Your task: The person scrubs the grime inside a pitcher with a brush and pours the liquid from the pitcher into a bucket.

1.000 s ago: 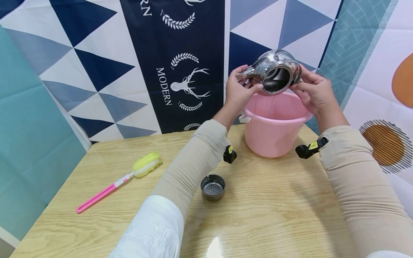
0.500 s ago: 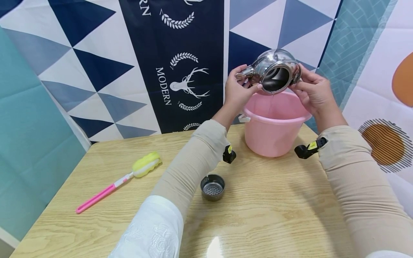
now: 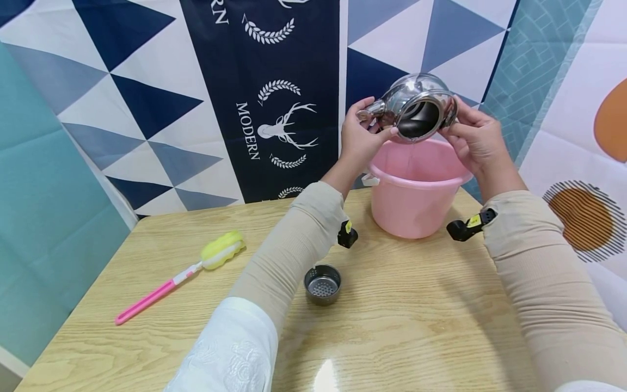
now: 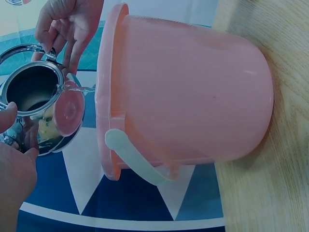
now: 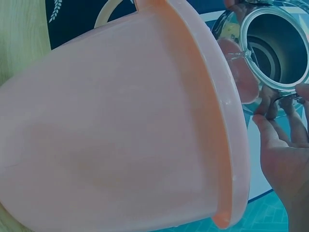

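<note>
A shiny steel teapot [image 3: 409,93] is tipped with its round mouth facing down and forward over a pink bucket [image 3: 416,209]. Water [image 4: 79,89] runs in a thin stream from the lip toward the bucket. My left hand [image 3: 360,139] holds the teapot at its spout side, thumb by the rim. On the other side my right hand [image 3: 477,136] grips it near the rim, where the handle joins. In the right wrist view the teapot's dark inside [image 5: 277,48] shows; the bucket's inside is hidden there behind its wall.
A small metal strainer cup [image 3: 323,285] stands on the wooden table [image 3: 392,326] below my left forearm. To the left lies a bottle brush [image 3: 181,276] with a yellow sponge head and pink handle. Patterned cloth [image 3: 289,109] hangs behind the table.
Both hands keep the teapot tipped in nearly the same place over the bucket, raised very slightly. The thin stream keeps falling; the brush and strainer cup have not moved.
</note>
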Available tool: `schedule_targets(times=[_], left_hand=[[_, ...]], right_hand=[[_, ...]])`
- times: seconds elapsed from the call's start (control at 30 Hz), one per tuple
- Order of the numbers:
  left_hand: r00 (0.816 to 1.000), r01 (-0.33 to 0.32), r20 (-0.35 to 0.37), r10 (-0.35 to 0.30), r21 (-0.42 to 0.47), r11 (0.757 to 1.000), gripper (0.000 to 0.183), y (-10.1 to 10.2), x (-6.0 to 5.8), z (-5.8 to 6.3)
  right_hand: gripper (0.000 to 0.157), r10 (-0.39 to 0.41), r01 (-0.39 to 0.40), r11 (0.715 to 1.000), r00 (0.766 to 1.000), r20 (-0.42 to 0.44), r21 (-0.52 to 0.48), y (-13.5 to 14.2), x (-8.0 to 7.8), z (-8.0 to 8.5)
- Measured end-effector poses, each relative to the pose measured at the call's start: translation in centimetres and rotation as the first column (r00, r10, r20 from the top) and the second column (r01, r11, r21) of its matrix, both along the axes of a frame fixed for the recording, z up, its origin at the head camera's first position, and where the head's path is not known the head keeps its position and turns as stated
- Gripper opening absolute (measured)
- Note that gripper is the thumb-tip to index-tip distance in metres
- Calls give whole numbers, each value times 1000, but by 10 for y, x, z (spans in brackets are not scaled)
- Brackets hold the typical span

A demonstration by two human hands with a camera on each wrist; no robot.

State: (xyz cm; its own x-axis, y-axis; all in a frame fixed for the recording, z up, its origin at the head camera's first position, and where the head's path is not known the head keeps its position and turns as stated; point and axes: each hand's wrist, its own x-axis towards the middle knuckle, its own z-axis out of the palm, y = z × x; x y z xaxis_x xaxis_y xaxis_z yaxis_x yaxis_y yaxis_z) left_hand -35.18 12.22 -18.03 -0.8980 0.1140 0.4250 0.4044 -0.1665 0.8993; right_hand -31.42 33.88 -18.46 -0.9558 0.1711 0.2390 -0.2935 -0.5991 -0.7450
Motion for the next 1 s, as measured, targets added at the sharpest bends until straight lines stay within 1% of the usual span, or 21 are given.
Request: schedule_targets(times=[0.27, 0.73, 1.0], left_hand=[[1000, 9, -8, -9, 0, 1000, 73, 0, -1, 1], [1000, 4, -15, -4, -10, 1000, 71, 0, 1, 2], [1000, -3, -26, 3, -15, 1000, 71, 0, 1, 2]], right_hand=[[62, -1, 1, 1000, 1000, -13, 13, -1, 0, 1], [60, -1, 0, 999, 1000, -20, -35, -3, 1, 4], [59, -4, 2, 999, 999, -42, -54, -4, 2, 4]])
